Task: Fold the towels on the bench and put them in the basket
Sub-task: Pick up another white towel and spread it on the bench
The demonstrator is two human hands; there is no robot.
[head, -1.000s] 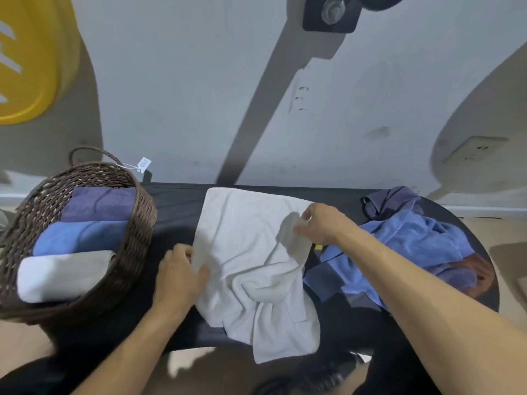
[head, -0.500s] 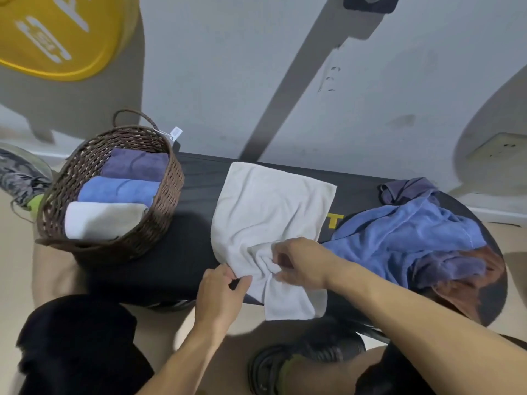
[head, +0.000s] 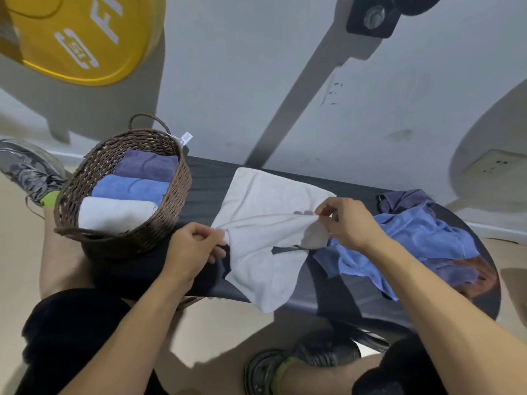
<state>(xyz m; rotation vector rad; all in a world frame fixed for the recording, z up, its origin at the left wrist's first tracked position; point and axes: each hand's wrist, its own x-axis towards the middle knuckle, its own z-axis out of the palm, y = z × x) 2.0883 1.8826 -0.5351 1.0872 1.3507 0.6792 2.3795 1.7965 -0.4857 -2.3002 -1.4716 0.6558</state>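
Note:
A white towel [head: 265, 201] lies across the middle of the black bench [head: 205, 178]. Its near part hangs over the bench's front edge. My left hand [head: 194, 249] pinches the towel's left edge. My right hand [head: 348, 223] pinches a raised fold at its right side, so a ridge of cloth stretches between both hands. A brown wicker basket [head: 171, 223] stands on the bench's left end and holds three rolled towels: purple, blue and white. A loose heap of blue and purple towels [head: 422, 235] lies on the right end.
A grey wall runs right behind the bench, with a yellow weight plate [head: 85, 38] at the upper left. My knees and shoes [head: 299, 363] are under the bench's front edge. Another shoe [head: 25, 169] lies on the floor left of the basket.
Both hands have moved apart along the white towel and lifted a fold of it off the bench. The view has shifted, so the basket and bench sit lower and further right.

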